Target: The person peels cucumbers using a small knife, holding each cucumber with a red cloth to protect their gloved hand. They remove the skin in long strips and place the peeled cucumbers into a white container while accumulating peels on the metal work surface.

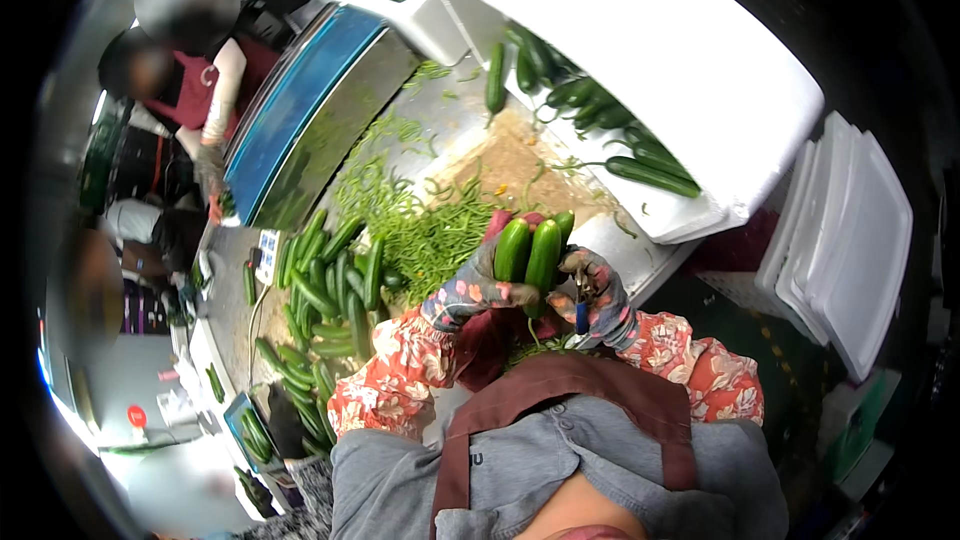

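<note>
My left hand point(476, 286), in a patterned glove, grips a bunch of green cucumbers point(541, 259) with their pale cut tips pointing away from me. Three of them show, and a thin stem hangs from the lower end of one. Against their right side, my right hand point(606, 298) is closed around a small metal hand tool with a blue handle point(581, 319); the fingers hide much of it, so its exact kind cannot be told. Beneath and beyond my hands lies a heap of trimmed green stems point(442, 229) on the metal table point(469, 116).
A white foam box point(630, 52) at the upper right holds stemmed cucumbers point(592, 101). Piled cucumbers point(330, 285) lie to my left, near a power strip point(268, 256) with a cord. White lids point(855, 240) stand at the far right. A co-worker point(202, 90) stands beyond the blue-edged metal ledge point(315, 105).
</note>
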`<state>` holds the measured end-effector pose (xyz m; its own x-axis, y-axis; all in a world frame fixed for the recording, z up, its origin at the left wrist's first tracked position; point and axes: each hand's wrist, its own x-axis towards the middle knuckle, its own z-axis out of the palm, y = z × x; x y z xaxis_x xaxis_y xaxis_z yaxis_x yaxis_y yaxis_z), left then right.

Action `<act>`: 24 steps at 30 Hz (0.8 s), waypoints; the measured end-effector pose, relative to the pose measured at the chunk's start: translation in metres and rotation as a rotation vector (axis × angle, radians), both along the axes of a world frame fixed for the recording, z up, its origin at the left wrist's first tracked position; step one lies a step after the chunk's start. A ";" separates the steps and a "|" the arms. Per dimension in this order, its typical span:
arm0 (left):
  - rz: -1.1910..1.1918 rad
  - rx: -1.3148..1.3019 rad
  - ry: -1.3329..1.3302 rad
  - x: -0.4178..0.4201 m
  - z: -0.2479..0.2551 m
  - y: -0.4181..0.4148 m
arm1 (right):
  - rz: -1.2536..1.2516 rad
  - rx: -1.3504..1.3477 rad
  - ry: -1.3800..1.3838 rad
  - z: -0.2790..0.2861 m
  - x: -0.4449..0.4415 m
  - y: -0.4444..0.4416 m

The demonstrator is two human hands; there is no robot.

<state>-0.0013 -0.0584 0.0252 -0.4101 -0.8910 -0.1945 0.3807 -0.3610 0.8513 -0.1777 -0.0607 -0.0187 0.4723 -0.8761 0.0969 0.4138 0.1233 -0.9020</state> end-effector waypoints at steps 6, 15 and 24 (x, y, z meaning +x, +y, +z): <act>0.144 -0.498 -0.619 0.029 0.018 0.028 | 0.382 0.241 -0.542 0.004 0.027 -0.009; 0.312 -0.910 -1.201 0.022 0.007 0.043 | 0.359 0.772 -0.605 0.030 0.038 -0.025; 1.010 0.183 0.738 0.033 0.022 0.028 | 0.123 0.075 0.029 -0.040 0.013 -0.020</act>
<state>0.0318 -0.0300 0.0471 0.3724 -0.8538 -0.3637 0.9168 0.2774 0.2874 -0.1650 -0.0804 -0.0589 0.5783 -0.8156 0.0184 0.3654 0.2388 -0.8997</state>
